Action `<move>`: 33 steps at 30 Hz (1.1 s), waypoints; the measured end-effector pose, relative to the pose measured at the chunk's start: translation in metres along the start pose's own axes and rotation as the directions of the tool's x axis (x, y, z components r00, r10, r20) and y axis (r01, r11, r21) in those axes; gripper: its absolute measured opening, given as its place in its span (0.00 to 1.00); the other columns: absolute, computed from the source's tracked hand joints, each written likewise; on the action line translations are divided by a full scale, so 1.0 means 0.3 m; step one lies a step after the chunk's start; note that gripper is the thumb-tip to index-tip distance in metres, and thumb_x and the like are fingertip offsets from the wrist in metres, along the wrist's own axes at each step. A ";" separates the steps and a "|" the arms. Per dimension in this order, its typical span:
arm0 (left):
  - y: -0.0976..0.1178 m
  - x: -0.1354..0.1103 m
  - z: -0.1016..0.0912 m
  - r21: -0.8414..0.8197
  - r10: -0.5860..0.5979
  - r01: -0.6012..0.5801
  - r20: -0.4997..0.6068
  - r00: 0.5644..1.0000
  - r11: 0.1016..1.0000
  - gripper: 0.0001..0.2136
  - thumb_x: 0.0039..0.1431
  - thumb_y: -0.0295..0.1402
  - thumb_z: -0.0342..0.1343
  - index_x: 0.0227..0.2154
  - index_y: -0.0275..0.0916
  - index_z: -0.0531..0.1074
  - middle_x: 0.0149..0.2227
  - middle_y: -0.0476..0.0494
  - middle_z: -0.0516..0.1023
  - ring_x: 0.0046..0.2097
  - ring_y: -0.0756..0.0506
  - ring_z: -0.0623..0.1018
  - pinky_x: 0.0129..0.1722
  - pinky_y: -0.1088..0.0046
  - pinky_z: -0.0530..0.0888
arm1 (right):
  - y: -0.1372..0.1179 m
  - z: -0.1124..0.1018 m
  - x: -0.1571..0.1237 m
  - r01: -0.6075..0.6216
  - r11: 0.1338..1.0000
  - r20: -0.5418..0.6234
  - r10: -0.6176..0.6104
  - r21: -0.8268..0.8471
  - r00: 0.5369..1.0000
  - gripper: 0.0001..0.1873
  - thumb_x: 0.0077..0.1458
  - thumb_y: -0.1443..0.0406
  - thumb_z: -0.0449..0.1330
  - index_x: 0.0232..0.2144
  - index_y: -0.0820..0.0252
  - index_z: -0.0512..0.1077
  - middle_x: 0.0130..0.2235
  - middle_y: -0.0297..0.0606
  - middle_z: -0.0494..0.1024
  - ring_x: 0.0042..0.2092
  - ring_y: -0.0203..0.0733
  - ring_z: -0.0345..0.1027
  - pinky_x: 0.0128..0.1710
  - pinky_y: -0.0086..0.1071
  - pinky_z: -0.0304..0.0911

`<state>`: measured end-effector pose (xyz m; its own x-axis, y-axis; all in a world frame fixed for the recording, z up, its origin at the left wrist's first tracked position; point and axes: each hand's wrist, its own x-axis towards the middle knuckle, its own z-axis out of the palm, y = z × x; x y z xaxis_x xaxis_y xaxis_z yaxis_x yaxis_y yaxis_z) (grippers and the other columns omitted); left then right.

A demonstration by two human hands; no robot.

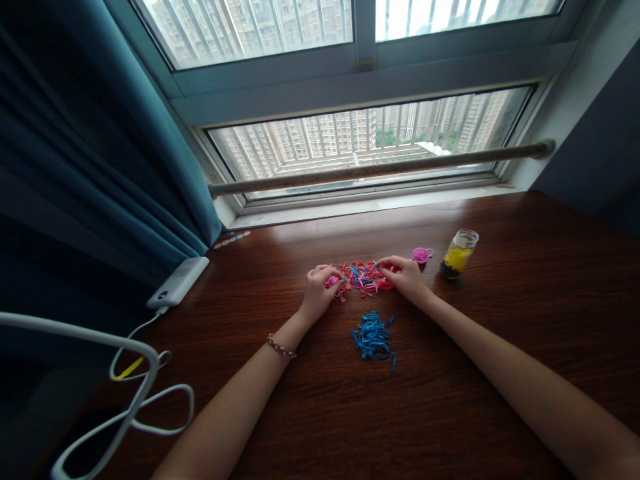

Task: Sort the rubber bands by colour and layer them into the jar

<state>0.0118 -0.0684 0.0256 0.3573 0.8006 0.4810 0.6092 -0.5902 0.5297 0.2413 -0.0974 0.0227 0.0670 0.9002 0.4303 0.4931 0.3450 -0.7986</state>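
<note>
On the wooden table [450, 400], toward its far edge under the window [370, 140], lies a loose heap of mixed bands [367, 279] in pink, red and blue, and both hands work at it. The left hand [320, 285] sits at the heap's left end, fingers curled in around a few pink bands [334, 283]. The right hand [406, 275] rests at the right end, its thumb and forefinger pinched together on a band at the heap's far side. Nearer the person, between the forearms, is a separate pile of blue bands [373, 337]. Just right of the right hand lie a pink lid [420, 254] and an open glass jar [459, 253] with yellow contents. A white power bank [179, 281] lies at the table's left edge, beside the curtain [90, 153].
</note>
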 end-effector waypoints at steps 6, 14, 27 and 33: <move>-0.002 0.000 0.001 -0.009 0.035 -0.035 -0.004 0.999 0.999 0.02 0.50 0.33 0.57 0.26 0.42 0.72 0.32 0.49 0.77 0.42 0.45 0.72 0.45 0.64 0.64 | 0.005 0.001 0.000 -0.012 1.000 -0.009 0.012 -0.013 1.000 0.07 0.45 0.65 0.59 0.29 0.59 0.76 0.27 0.36 0.78 0.29 0.39 0.70 0.28 0.28 0.62; 0.001 -0.002 0.001 -0.063 0.157 -0.157 -0.010 0.988 0.986 0.05 0.52 0.35 0.56 0.27 0.41 0.74 0.29 0.47 0.77 0.36 0.46 0.73 0.44 0.63 0.65 | 0.008 -0.002 0.003 0.013 0.998 -0.060 -0.016 -0.056 0.998 0.08 0.47 0.61 0.59 0.27 0.59 0.76 0.27 0.37 0.77 0.29 0.39 0.69 0.29 0.29 0.62; 0.170 -0.084 0.013 -0.107 0.525 -0.527 0.380 0.762 0.843 0.09 0.56 0.33 0.47 0.31 0.43 0.73 0.30 0.45 0.75 0.40 0.46 0.71 0.49 0.62 0.61 | 0.001 0.001 -0.002 -0.064 0.991 -0.067 0.072 0.121 0.995 0.10 0.47 0.61 0.59 0.29 0.62 0.75 0.29 0.39 0.78 0.30 0.41 0.70 0.30 0.31 0.65; 0.184 -0.080 0.000 -0.070 0.548 -0.580 0.435 0.714 0.811 0.09 0.56 0.31 0.45 0.30 0.42 0.72 0.31 0.45 0.75 0.41 0.45 0.70 0.49 0.61 0.60 | 0.003 0.012 -0.003 -0.150 0.966 -0.028 0.160 0.209 0.987 0.11 0.50 0.60 0.56 0.33 0.62 0.69 0.25 0.38 0.76 0.26 0.39 0.69 0.23 0.28 0.62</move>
<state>0.0369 -0.1202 0.0434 0.8972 0.2936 0.3299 0.2378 -0.9507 0.1993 0.2385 -0.0970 0.0199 0.1694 0.9359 0.3089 0.2850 0.2536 -0.9244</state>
